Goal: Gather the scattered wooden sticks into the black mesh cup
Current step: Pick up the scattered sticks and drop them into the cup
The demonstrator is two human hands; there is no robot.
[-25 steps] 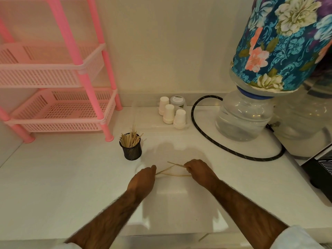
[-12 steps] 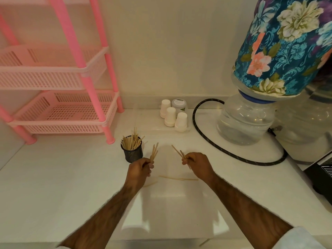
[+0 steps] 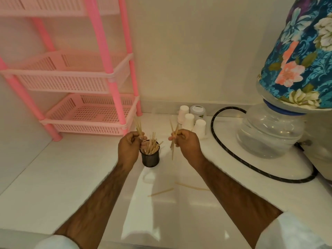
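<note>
A black mesh cup (image 3: 150, 159) stands on the white counter, filled with several upright wooden sticks (image 3: 151, 147). My left hand (image 3: 129, 147) is closed on a small bunch of sticks (image 3: 138, 127) pointing upward, right beside the cup's left rim. My right hand (image 3: 186, 143) grips a few sticks (image 3: 173, 139), held upright to the right of the cup and apart from it. Two loose sticks lie flat on the counter between my forearms: one (image 3: 160, 192) on the left, one (image 3: 192, 186) on the right.
A pink plastic shelf rack (image 3: 86, 112) stands at the back left. Three white paper cups (image 3: 189, 121) and a small jar (image 3: 197, 110) sit by the wall. A black hose (image 3: 226, 153) loops around a water bottle (image 3: 269, 133) with a floral cover at right.
Both hands lifted off the counter with sticks and moved toward the cup; the left hand now sits at the cup's rim. Two sticks stay on the counter.
</note>
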